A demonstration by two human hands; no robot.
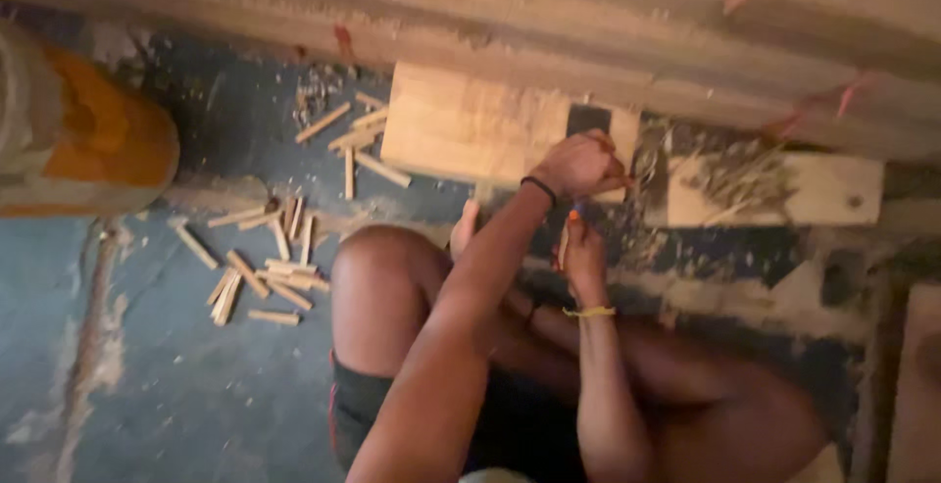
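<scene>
I sit on the floor with my knees bent, both hands in front of me. My left hand [580,163], a black band on its wrist, is closed at the right edge of a pale wooden block [469,128]; it seems to pinch a small piece of wood there, blurred. Just below it, my right hand [585,253], with a yellow band on the wrist, grips a slim upright stick-like tool [566,233] with an orange bit at its top. The two hands are almost touching. My left knee [377,282] lies below the block.
Several short cut wooden sticks [263,269] lie on the dark floor at left, more [355,142] beside the block. A second board [833,189] with shavings and splinters lies at right. An orange and grey rounded object [93,140] stands far left. A rough ledge [549,13] runs behind.
</scene>
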